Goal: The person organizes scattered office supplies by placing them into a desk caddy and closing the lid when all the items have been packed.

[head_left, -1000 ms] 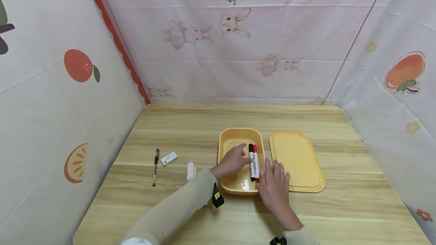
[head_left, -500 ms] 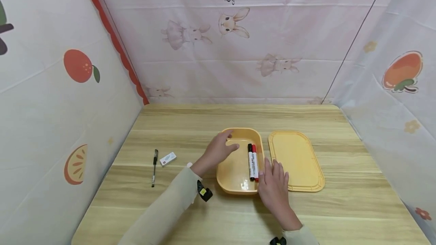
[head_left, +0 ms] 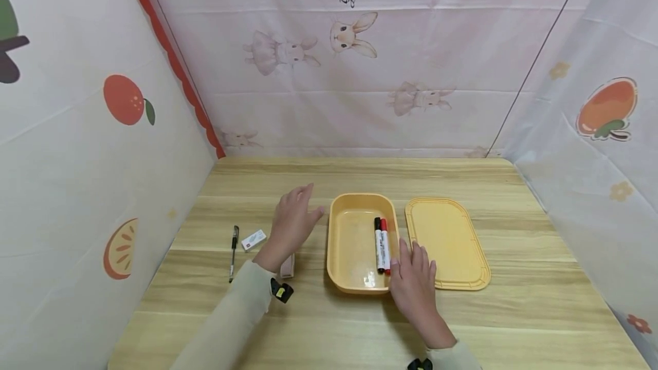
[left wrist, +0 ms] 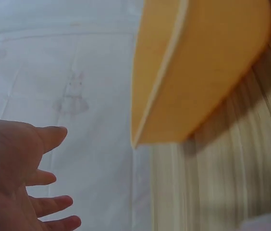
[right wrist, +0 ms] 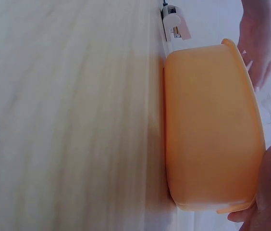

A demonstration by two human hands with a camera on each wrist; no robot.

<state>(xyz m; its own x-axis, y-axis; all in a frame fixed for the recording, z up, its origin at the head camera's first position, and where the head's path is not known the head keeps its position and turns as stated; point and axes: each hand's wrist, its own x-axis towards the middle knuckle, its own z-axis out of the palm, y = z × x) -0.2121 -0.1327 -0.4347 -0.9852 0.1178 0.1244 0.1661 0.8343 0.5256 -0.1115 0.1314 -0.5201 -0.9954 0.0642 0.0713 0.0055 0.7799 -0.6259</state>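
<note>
My left hand (head_left: 290, 221) hovers over the table to the left of a yellow plastic box (head_left: 336, 233), fingers and thumb apart with nothing between them. Beneath its wrist a pale pink stapler (head_left: 287, 267) is partly covered. My right hand (head_left: 413, 284) holds the box at its right rim, the thumb at the inner side and the fingers outside, as the right wrist view also shows. Inside the box, a black marker (head_left: 380, 247) and a red marker (head_left: 385, 247) lie side by side along the right wall. The left wrist view shows my open left palm (left wrist: 6, 178) apart from the box.
A yellow lid (head_left: 447, 244) lies flat to the right of the box, close to my right fingers. On the left are a black gel pen (head_left: 233, 253) and a small white printed block (head_left: 254, 240). Printed cloth walls (head_left: 329, 101) stand around the wooden table (head_left: 534, 301).
My left hand has moved out of the box, away from the markers, to the left over the table. My right hand stays at the box's rim, and the markers lie still.
</note>
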